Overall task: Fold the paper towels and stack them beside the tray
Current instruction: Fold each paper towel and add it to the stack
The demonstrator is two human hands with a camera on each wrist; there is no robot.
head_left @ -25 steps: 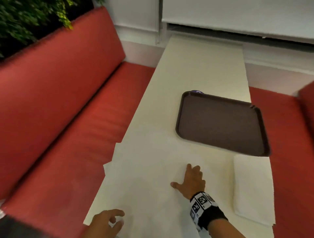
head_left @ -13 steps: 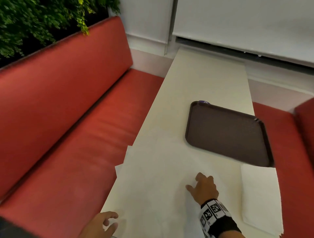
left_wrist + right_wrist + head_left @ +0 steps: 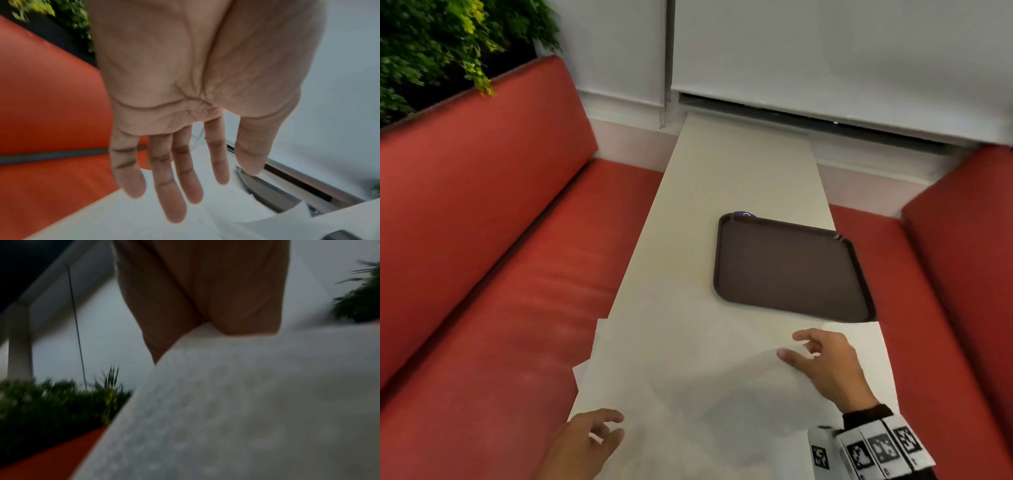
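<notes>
nearest, the left hand (image 3: pixel 582 442) hovers at the near left edge of the bench (image 3: pixel 743 178), fingers straight and a little spread in the left wrist view, holding nothing, over the unfolded paper towels (image 3: pixel 688 377). these lie spread across the near end of the bench, overlapping, their left corners hanging past the edge toward the red seat (image 3: pixel 500 308). the right hand (image 3: pixel 825 366) sits over the right part of the top sheet, fingers loosely bent; whether it pinches the sheet or only rests on it i cannot tell, since the right wrist view is blurred and mostly filled by dimpled white paper. the towels look thin, soft and very light, with an embossed texture, so they should crease easily, slide on the smooth pale bench, and tear or crumple if tugged; taking a corner or edge with fingertips while the other hand pins the sheet flat seems the safest hold. just right of the right hand, an already folded towel (image 3: pixel 873 342) lies flat, close to the near edge of the tray (image 3: pixel 791 267), a dark brown, rigid rectangle with rounded corners and a raised rim. beyond it the bench runs bare to the white wall.
</notes>
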